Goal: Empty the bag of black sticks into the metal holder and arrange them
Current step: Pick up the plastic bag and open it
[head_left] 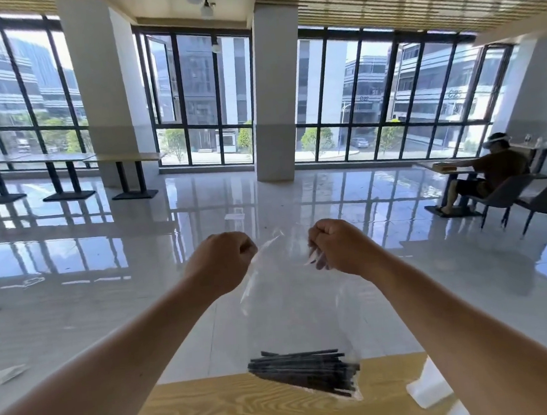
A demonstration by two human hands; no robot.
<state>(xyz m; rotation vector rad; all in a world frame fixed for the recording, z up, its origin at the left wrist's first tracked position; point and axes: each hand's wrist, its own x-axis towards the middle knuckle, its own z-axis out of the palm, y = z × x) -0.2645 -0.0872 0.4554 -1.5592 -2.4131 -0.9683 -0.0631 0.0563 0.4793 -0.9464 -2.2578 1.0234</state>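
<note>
Both bare arms reach forward and meet at the middle of the view, holding a clear plastic bag point(293, 304) between them. The left hand point(224, 262) sits at 10 o'clock from the bag's middle, its grip closed tight on the upper left edge. The right hand point(337, 246), at 2 o'clock, has its grip curled round a crumpled fold of the upper right edge. The bag hangs from these two holds with its top edge uppermost.

The black sticks point(306, 373) lie bunched at the bag's bottom, at 6 o'clock from the hands, roughly level and dipping a little to the right. The bundle hangs over the far edge of the wood-grain tabletop point(216, 411) — whether it touches the wood I cannot tell.

A white piece point(427, 388) lies on the tabletop at 4 o'clock from the sticks. A paper scrap point(12, 373) lies on the glossy floor point(109, 302) at 8 o'clock, and at 3 o'clock a seated person point(492, 173) is at another table.
</note>
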